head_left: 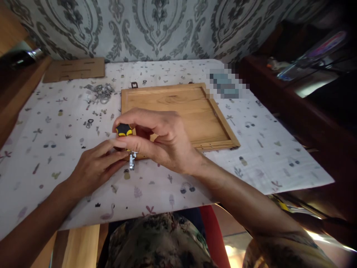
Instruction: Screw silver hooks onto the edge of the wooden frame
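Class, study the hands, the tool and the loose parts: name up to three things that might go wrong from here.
1. The left hand has fingers just below the black-and-yellow handle in the right hand; a slip might hurt them.
2. The metal fitting at the near edge of the wooden frame could shift out of line if pushed.
3. The loose metal pieces on the printed cloth might get scattered or overlooked.

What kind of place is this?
Probably a room in a home, with a table used for handiwork. The printed tablecloth looks homely, and small metal pieces lie near a framed wooden panel.
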`<state>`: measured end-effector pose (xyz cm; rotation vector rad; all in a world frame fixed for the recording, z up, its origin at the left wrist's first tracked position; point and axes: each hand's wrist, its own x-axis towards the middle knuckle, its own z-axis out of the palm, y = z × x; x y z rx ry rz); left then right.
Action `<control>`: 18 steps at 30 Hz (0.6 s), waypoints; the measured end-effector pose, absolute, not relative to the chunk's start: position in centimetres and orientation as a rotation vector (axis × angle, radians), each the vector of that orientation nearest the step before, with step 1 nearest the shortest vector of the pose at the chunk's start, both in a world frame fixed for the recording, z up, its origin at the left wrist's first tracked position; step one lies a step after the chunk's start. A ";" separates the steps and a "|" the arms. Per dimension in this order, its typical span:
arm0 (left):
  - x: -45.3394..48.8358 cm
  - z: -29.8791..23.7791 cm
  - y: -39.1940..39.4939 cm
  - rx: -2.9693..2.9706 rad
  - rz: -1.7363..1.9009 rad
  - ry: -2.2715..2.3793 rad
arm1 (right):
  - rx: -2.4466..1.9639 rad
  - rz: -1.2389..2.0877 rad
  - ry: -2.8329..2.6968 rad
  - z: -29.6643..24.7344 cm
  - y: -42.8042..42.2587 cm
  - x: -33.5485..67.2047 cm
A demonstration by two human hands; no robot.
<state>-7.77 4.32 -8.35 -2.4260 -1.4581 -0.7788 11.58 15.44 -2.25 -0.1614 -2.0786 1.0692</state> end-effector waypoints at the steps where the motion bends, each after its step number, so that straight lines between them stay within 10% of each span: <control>1: -7.8 -8.4 4.3 -2.420 -0.779 -1.471 | -0.181 1.035 -2.073 -2.3 15.3 11.5; 18: -7.9 -8.5 4.1 -2.410 -0.775 -1.496 | -0.043 1.300 -2.242 -0.6 16.6 11.7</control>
